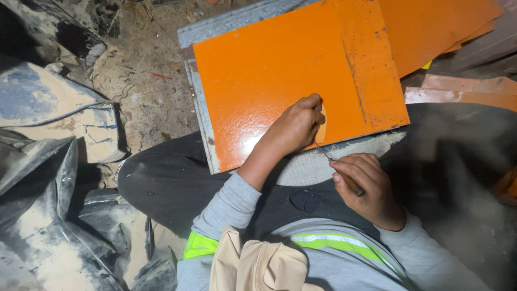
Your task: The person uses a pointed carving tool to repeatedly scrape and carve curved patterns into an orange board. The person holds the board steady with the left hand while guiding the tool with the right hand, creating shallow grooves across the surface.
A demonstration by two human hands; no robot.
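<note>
A glossy orange sheet lies on a grey metal board across my lap. My left hand rests on the sheet's near edge, fingers curled over a small pale round piece and pressing it down. My right hand sits just below the board's near edge, shut on a thin metal tool whose tip points up toward the round piece. I wear grey sleeves and dark trousers.
More orange sheets are stacked at the upper right. Dusty grey and white sacks crowd the left side. Bare dirt floor lies beyond the board. A beige cloth hangs at my chest.
</note>
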